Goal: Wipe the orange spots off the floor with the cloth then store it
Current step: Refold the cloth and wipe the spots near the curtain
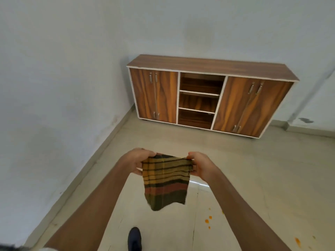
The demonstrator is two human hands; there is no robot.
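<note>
A striped cloth [165, 180] in yellow, dark green and red hangs in front of me, stretched between both hands. My left hand [135, 161] pinches its upper left corner and my right hand [201, 164] pinches its upper right corner. The cloth's lower end dangles free above the floor. Several small orange spots [207, 221] lie on the pale tiled floor at the lower right, and another orange spot [297, 242] sits farther right near the frame's bottom edge.
A low wooden cabinet [208, 64] stands against the far wall, with shut double doors on each side and open shelves [199, 98] in the middle. A white wall [54, 87] runs along my left. My dark shoe [134, 239] is on the floor below the cloth.
</note>
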